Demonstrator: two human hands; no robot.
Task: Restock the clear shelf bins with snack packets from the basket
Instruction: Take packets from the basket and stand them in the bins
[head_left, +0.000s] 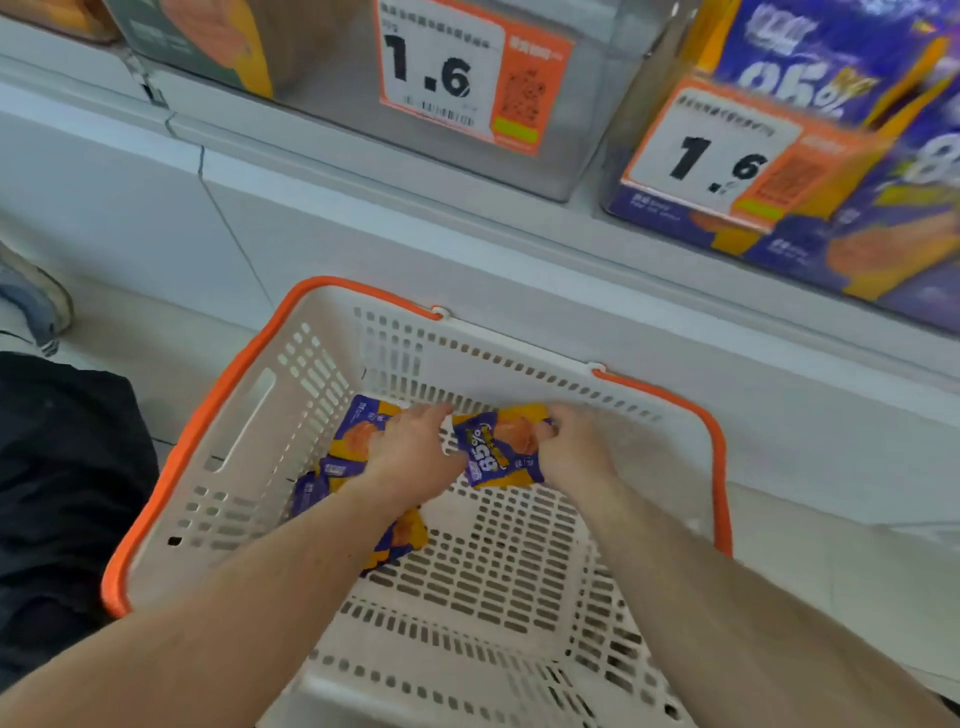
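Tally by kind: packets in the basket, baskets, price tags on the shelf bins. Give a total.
Purple snack packets visible in the basket, some partly hidden by the hands: 4
White basket: 1
Orange price tags: 2
Total: 7

Both bare forearms reach forward and down, converging toward each other. The left hand (410, 447) lies palm down with its fingers stretched forward and slightly bent. The right hand (569, 447) sits just beside it, fingers curled inward with the thumb tucked, seemingly in a pinch, though blur hides the fingertips.
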